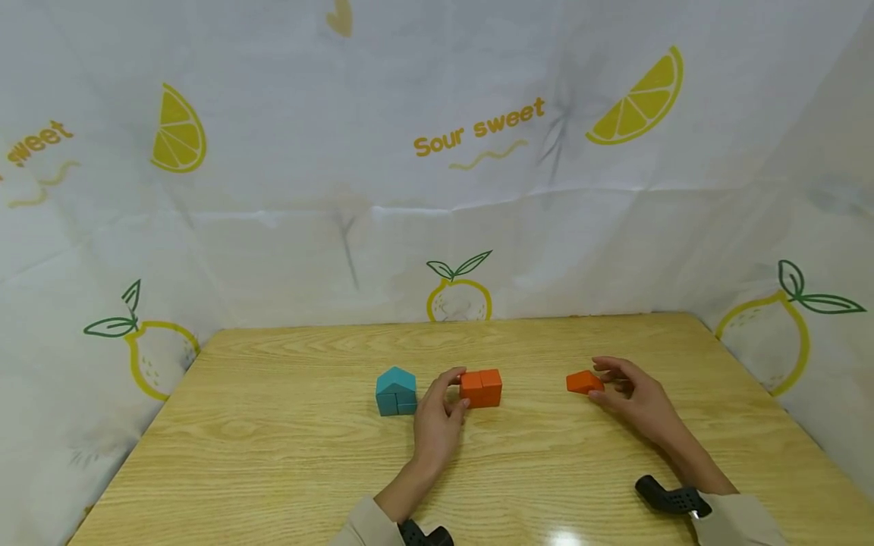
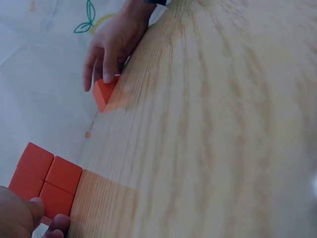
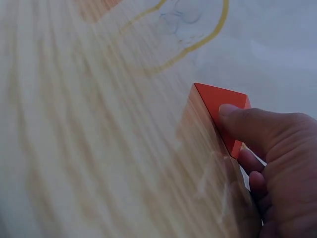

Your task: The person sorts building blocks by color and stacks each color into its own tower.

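A square group of orange blocks (image 1: 481,388), two wide and two high, stands near the middle of the wooden table. My left hand (image 1: 438,426) holds it at its left side; the thumb (image 2: 35,210) lies against the front face in the left wrist view. Farther right, an orange triangular block (image 1: 580,381) rests on the tabletop, long face down. My right hand (image 1: 636,398) pinches this triangular block, thumb on its front face and the other fingers partly hidden behind. Left of my left hand stands a teal house-shaped stack (image 1: 396,393) with a triangular top.
The wooden table (image 1: 273,455) runs back to a white cloth (image 1: 307,265) printed with lemons and lettering, which also hangs along both sides. Bare tabletop separates the orange blocks from the triangular block.
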Motion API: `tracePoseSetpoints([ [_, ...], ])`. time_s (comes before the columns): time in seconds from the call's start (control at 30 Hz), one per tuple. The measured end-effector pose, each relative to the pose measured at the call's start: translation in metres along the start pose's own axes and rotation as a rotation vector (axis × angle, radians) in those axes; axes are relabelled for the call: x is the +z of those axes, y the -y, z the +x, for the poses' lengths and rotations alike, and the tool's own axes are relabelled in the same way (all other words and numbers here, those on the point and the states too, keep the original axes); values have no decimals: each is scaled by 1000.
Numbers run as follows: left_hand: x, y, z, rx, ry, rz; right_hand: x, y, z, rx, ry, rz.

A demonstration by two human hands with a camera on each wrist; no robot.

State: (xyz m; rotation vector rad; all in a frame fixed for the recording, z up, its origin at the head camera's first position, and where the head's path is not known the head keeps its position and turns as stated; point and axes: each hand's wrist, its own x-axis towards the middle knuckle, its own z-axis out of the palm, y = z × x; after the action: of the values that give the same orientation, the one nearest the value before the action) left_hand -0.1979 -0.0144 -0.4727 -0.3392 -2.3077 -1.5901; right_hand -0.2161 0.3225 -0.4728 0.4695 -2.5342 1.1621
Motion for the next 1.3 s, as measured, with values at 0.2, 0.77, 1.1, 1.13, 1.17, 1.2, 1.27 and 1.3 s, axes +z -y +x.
tracePoseSetpoints([
  [0.2, -1, 0, 0, -2, 4, -7, 1, 2, -1, 19, 17, -68],
  [0.77, -1, 0, 0, -9, 2, -9, 3, 5, -2, 21, 13, -39],
  [1.1, -1, 0, 0, -7, -1, 10, 6, 19, 1, -19, -49, 50],
  [1.13, -1, 1, 0, -7, -3, 14, 7, 23, 1, -25, -56, 63],
  [1.17, 0, 1, 0, -6, -4, 16, 8, 28, 2, -29, -61, 75],
  [1.2, 0, 1, 1, -5, -5, 18, 9, 32, 3, -33, -64, 88],
  [1.27, 0, 1, 1, -3, -6, 20, 12, 37, 4, -34, -68, 115],
  [1.3, 0, 1, 1, -4, -6, 19, 14, 37, 5, -35, -68, 130],
])
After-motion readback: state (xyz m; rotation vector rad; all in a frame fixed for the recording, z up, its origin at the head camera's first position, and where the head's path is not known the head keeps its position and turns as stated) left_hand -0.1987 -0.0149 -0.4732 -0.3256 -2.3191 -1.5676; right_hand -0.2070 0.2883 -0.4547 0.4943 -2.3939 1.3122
